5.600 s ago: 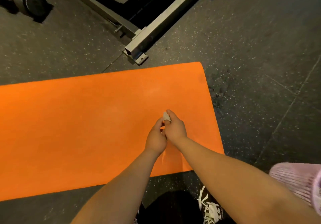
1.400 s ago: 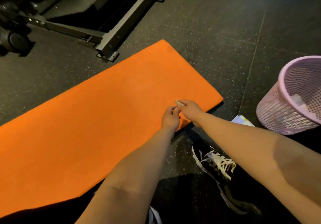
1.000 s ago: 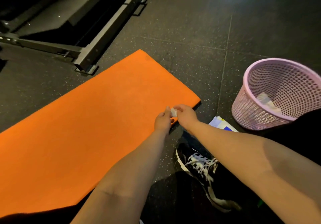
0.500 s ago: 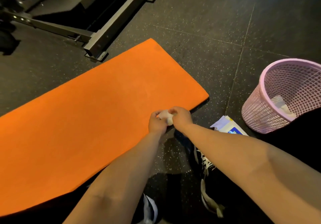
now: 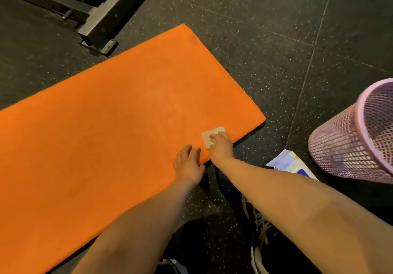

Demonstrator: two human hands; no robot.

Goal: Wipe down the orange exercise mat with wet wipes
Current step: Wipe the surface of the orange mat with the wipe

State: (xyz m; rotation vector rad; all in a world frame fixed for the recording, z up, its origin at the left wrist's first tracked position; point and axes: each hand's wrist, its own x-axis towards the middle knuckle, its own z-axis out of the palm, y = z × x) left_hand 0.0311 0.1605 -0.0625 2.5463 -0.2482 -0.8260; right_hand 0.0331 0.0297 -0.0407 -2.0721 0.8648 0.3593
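While the right hand (image 5: 221,146) presses a folded wet wipe (image 5: 209,136) onto the orange mat (image 5: 117,114) near its near right corner, fingers laid over it rather than pinching, the left hand (image 5: 188,163) rests open on the mat's near edge. No damp streaks show, so I judge the wiping barely begun, with most of the mat left. Around it lies dark speckled rubber floor (image 5: 265,39), with a metal equipment frame (image 5: 100,22), a wipes packet (image 5: 291,163) and a pink mesh basket (image 5: 344,146).
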